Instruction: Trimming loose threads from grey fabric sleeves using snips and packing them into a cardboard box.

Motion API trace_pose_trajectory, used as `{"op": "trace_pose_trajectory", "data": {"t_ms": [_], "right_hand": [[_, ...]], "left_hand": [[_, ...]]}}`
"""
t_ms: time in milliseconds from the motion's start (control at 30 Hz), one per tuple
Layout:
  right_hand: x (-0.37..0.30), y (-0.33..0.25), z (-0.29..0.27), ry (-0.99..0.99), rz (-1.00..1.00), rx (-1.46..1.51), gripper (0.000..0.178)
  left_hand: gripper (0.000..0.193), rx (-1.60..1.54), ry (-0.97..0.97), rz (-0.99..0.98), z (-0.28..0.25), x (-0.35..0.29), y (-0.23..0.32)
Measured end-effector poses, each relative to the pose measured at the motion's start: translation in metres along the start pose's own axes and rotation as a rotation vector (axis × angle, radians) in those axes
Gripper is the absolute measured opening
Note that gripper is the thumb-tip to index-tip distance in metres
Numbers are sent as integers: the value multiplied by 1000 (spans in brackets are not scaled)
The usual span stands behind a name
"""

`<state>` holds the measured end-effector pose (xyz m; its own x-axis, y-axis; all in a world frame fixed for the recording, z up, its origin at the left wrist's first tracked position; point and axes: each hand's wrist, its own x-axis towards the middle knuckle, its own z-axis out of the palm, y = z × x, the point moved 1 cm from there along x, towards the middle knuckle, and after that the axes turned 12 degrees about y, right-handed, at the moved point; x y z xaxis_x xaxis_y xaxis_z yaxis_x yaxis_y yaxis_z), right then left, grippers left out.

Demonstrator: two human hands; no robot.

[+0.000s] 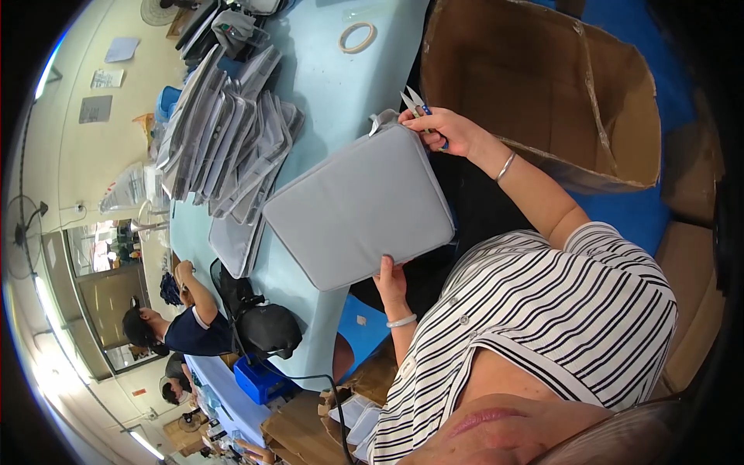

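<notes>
A flat grey zip case [360, 205], like a laptop sleeve, lies tilted in front of me, partly over the table edge. My left hand [392, 285] grips its near lower edge, thumb on the face and fingers hidden beneath. At the opposite edge, my right hand [449, 130] holds thread snips [419, 107] with blue handles, their blades apart and pointing away from the palm. The fingers of that hand also touch the case's corner, beside a small grey fabric loop [383, 122].
Stacked grey cases [232, 139] in clear wrapping cover part of the light-blue table [318, 85]. A tape roll [357, 37] lies farther up. A large open carton [535, 85] stands by my right arm. A black cap [267, 329] sits near a co-worker [190, 322].
</notes>
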<state>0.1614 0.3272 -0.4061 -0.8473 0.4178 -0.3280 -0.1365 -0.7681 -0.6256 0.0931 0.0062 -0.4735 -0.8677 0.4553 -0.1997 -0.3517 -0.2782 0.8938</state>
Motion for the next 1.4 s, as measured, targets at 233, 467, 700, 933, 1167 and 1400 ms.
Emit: {"op": "trace_pose_trajectory", "data": {"t_ms": [233, 467, 700, 933, 1167, 1400], "right_hand": [[-5, -15, -5, -17, 28, -303, 23], [-11, -19, -9, -116, -119, -531, 15], [-19, -10, 14, 187, -527, -879, 15], [4, 14, 10, 374, -755, -921, 16], [22, 21, 7, 330, -686, -1054, 20], [14, 21, 7, 436, -530, -749, 23]], "left_hand": [[53, -44, -72, -113, -14, 4, 3], [62, -107, -29, -129, -10, -3, 8], [62, -97, 19, -93, 0, -4, 18], [51, -34, 12, -31, 13, -4, 16], [47, -53, 107, 16, 35, 4, 13], [47, -64, 159, -24, 61, 9, 10]]}}
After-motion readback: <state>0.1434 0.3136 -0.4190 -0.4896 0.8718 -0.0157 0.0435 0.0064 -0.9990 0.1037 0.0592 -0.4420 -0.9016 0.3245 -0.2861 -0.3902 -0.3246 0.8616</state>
